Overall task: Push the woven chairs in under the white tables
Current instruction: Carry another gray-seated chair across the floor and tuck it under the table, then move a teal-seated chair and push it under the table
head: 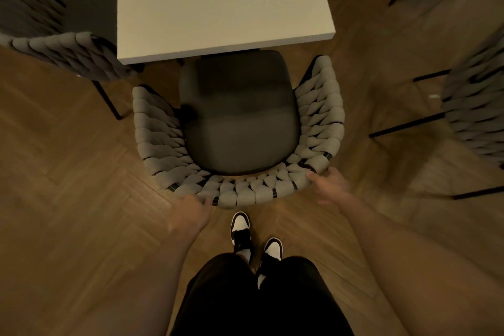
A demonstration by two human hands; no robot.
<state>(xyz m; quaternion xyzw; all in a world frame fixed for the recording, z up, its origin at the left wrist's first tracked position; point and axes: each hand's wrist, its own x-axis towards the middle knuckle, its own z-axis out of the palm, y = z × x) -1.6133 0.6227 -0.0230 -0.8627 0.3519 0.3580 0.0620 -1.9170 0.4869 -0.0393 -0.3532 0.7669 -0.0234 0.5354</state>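
Woven grey-beige chair (237, 128), seen from above, sits centre frame facing the white surface (223, 3). Dark seat cushion (240, 117), front edge just under the near edge of the surface; most of the seat out in the open. Curved backrest is nearest the person, armrests run forward on both sides toward the surface.

Left hand (192, 211) on the lower left of the backrest rim, fingers curled against the weave, touching it; blurred, so cannot tell if it fully grips. Right hand (331, 185) at the lower right of the rim, fingers spread and loosely bent, fingertips touching the woven edge, not closed around it. Both forearms bare, reaching forward.

Second woven chair (62, 57) upper left, just beside the left edge of the surface, thin black leg showing. Third woven chair (474, 117) at the right edge, well apart from the centre one, black frame bars visible. Another dark frame top right, too cropped to tell.

Herringbone wood floor (81, 172). Black trousers and two black-and-white sneakers (241, 229) just behind the chair back, left foot ahead of the right.
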